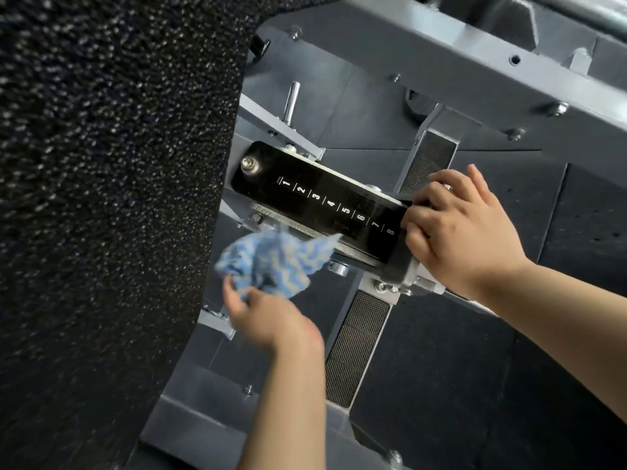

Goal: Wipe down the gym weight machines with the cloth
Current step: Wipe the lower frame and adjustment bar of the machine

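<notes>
A crumpled blue-and-white cloth [274,262] hangs just below the machine's black numbered adjustment bar [325,201], which is marked 1 to 8. My left hand [271,320] grips the cloth's lower edge from beneath and is blurred with motion. At the bar's right end, near the 8 mark, my right hand [461,232] curls its fingers around the bar. The grey steel frame [441,59] of the weight machine spans the top of the view.
A large black speckled pad [101,198] fills the left half, close to the camera. Two grey footplates with mesh tread [356,347] [427,161] lie under the bar. A chrome pin [291,100] sticks up behind. Dark rubber floor tiles [475,385] lie below.
</notes>
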Motion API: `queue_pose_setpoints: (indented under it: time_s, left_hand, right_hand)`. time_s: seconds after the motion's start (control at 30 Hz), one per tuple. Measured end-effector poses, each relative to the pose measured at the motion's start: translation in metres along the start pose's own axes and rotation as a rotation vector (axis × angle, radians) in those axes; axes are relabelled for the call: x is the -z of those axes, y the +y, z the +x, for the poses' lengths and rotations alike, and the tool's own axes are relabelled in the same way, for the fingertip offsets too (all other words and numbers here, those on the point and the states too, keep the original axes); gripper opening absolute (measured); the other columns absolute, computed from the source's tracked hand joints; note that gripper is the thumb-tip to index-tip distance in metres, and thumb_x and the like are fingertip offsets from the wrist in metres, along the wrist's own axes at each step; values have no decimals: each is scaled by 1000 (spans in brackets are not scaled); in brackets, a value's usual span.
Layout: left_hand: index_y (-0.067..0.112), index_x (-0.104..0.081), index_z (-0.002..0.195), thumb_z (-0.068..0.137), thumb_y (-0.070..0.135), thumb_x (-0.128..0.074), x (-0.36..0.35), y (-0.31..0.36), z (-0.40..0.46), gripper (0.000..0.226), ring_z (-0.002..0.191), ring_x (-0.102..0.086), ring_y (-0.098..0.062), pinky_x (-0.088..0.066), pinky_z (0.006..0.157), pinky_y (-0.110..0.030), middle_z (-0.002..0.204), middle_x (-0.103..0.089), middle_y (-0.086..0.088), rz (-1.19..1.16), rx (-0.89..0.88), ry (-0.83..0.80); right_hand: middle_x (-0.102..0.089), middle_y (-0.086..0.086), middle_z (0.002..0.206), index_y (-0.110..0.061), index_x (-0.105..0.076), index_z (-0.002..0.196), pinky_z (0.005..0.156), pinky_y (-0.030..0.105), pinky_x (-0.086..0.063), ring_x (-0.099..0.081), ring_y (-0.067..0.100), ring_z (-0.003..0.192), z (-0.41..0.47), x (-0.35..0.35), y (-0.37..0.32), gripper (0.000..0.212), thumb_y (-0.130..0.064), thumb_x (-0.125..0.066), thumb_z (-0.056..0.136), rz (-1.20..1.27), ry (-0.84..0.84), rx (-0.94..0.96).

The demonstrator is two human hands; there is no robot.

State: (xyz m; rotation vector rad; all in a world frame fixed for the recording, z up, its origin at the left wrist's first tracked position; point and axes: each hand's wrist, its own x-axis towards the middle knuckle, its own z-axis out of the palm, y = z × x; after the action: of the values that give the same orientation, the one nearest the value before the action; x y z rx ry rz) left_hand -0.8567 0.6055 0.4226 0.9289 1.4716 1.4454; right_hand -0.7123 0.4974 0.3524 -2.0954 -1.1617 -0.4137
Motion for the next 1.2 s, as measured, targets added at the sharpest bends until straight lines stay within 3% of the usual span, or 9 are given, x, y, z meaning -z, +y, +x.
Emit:
queue_pose_setpoints:
  time_s: [0.17, 0.33, 0.4, 0.5, 0.6, 0.8, 0.93, 1.1, 1.2]
  left_hand:
    - [13, -56, 124, 95, 6, -44, 11, -25, -12, 32, 102, -58, -18, -43, 98, -38, 128, -58, -8, 35, 234, -105]
    - [24, -46, 135, 101, 27, -36, -7, -63, -69, 36, 120, -53, -17, -39, 101, -36, 133, -54, -1, 18, 526, -479]
    - [28, -54, 124, 101, 38, -33, -25, -75, -67, 33, 107, -59, -11, -42, 95, -34, 122, -62, 4, 13, 553, -470]
    - [27, -37, 141, 100, 45, -27, -35, -76, -72, 46, 127, -46, -17, -28, 112, -39, 143, -43, 2, -13, 522, -507]
    - [14, -46, 133, 101, 42, -18, -25, -67, -88, 50, 135, -34, -28, -12, 115, -52, 142, -43, -12, -64, 614, -518]
    - [18, -64, 109, 96, 55, -17, -31, -95, -42, 60, 115, -55, -32, -26, 109, -57, 118, -64, -12, -196, 875, -579]
    - [18, -64, 105, 100, 38, -23, -31, -101, -46, 45, 104, -60, -28, -36, 103, -53, 112, -66, -10, -104, 803, -628]
    - [10, -42, 136, 102, 17, -27, 3, -95, -52, 38, 129, -43, -30, -28, 111, -51, 140, -46, -16, 41, 652, -684]
    - [5, -48, 130, 101, 13, -34, 13, -65, -57, 34, 109, -61, -24, -46, 98, -40, 124, -60, -15, 63, 691, -661]
  right_hand:
    - [-62, 5, 85, -12, -71, 73, 106, 55, -28, -50, 31, 107, 1, 0, -1, 40, -30, -37, 87, 9, 4, -8]
    - [-61, 5, 84, -12, -70, 72, 106, 53, -28, -53, 33, 106, 2, 1, -1, 39, -29, -37, 86, -10, 10, -5]
    - [-61, 5, 84, -12, -69, 72, 106, 53, -29, -51, 32, 107, 2, 0, -1, 38, -29, -38, 86, -10, 6, -1]
    - [-61, 5, 85, -13, -70, 72, 105, 54, -31, -52, 33, 107, 0, -1, -3, 38, -29, -38, 86, -15, -12, -8]
    - [-61, 5, 86, -14, -70, 72, 104, 54, -32, -53, 34, 108, 2, 1, -3, 38, -29, -38, 86, -13, -36, -16]
    - [-61, 5, 85, -14, -70, 72, 104, 55, -32, -54, 34, 108, 4, 4, -3, 39, -30, -37, 86, -5, -55, -16]
    - [-61, 5, 85, -13, -70, 73, 105, 54, -32, -54, 34, 108, 4, 4, -2, 39, -30, -37, 86, -12, -78, -26]
    - [-61, 4, 84, -14, -70, 73, 105, 53, -31, -54, 33, 107, 4, 5, -4, 40, -30, -36, 85, -16, -78, -13]
    - [-60, 4, 84, -14, -71, 75, 106, 53, -31, -53, 33, 108, 4, 5, -3, 40, -31, -36, 86, -19, -113, -18]
